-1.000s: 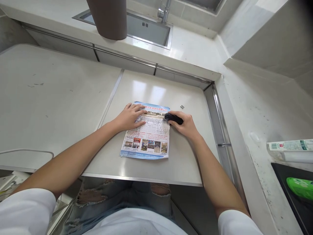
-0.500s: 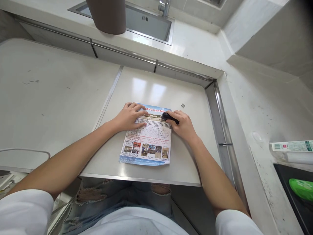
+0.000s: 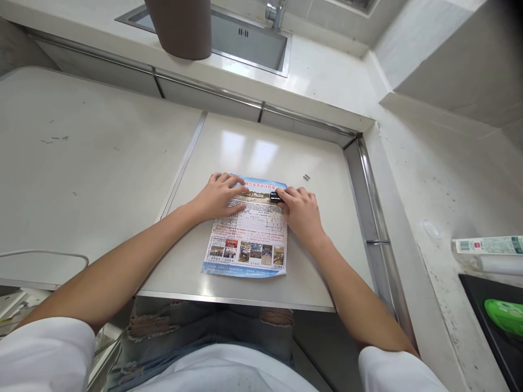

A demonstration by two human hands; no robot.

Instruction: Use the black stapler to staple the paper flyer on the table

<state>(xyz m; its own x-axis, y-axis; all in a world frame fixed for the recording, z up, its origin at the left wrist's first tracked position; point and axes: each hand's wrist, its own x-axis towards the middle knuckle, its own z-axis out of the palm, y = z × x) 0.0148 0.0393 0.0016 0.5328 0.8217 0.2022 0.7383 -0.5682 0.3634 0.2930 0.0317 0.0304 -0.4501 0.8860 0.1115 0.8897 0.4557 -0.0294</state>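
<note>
A printed flyer (image 3: 249,234) with blue borders, red headings and small photos lies on the white table in front of me. Its left part is covered with dense small marks that look like rows of staples. My left hand (image 3: 220,197) rests on its upper left side with fingers spread. At the upper right of the sheet, my right hand (image 3: 301,209) is wrapped over a small black stapler (image 3: 275,196); only its front end shows over the paper, and the rest is under the fingers. Two small strips of staples (image 3: 306,177) lie beyond the right hand.
A brown bin-like container (image 3: 180,30) stands on the counter before a steel sink (image 3: 251,46) with a faucet (image 3: 276,13). Metal-trimmed counter edges border the table (image 3: 245,291). On the right ledge are a boxed roll (image 3: 488,245) and a green object (image 3: 504,316) on a black surface.
My right hand has turned and closed further over the stapler, hiding more of its body. The left hand stays in place on the flyer. The whole view has shifted slightly.
</note>
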